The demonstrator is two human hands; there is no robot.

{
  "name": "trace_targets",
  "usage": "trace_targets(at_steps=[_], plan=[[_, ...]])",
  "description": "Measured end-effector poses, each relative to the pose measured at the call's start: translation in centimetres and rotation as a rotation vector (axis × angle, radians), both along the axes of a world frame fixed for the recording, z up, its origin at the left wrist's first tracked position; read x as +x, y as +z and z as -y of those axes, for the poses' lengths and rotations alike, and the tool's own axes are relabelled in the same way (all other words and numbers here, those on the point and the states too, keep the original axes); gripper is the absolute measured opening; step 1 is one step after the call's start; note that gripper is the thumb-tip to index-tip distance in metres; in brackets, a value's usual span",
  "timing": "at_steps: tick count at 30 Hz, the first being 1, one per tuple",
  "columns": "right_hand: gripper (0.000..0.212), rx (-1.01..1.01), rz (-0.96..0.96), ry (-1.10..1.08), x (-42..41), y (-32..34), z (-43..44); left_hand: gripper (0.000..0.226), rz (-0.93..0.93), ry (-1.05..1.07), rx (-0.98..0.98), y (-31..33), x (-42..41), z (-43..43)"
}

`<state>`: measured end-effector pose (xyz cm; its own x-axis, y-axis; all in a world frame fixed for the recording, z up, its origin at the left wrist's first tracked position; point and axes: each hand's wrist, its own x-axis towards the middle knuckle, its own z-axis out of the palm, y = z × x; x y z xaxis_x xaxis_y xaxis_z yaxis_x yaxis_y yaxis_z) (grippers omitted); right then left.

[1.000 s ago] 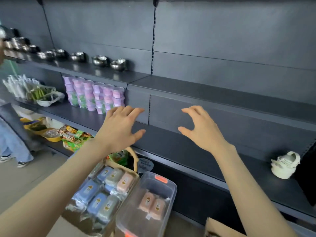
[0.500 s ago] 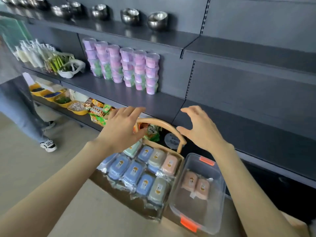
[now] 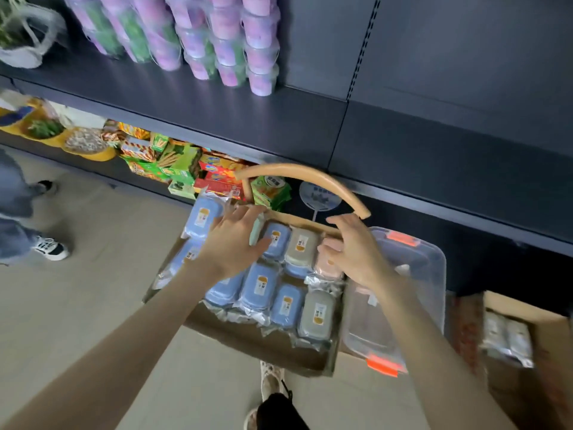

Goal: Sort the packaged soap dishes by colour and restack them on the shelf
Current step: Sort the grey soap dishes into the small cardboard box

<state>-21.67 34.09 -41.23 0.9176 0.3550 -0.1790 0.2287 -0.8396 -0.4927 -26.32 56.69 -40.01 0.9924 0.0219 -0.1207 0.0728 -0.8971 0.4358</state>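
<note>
The left hand [image 3: 235,243] has dropped from shelf height onto the blue soap dishes [image 3: 259,287] in the basket [image 3: 254,339]; the right hand [image 3: 356,252] has dropped over the pink soap dish [image 3: 328,268].

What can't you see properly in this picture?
All in the head view:
1. The clear bin: the right hand and forearm cover most of what lies inside.
2. The mint soap dish: mostly behind the left hand; whether its fingers grip it is unclear.
3. Labels on the blue soap dishes: too small and blurred to read.
4. The cardboard box at the right: blurred, contents unclear.
</note>
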Motion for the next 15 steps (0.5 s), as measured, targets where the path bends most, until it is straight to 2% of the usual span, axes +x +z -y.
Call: trace_targets(at_steps=[9,15], plan=[[0.054,0.007,-0.275,-0.108,4.4,-10.9,-3.3,0.049,-0.228,0.164,-0.241,-11.7,5.3,-2.0],[0.047,0.128,-0.46,-0.387,4.1,-17.2,-3.4,0.044,-0.39,0.218,-0.417,-19.2,7.0,-1.4]])
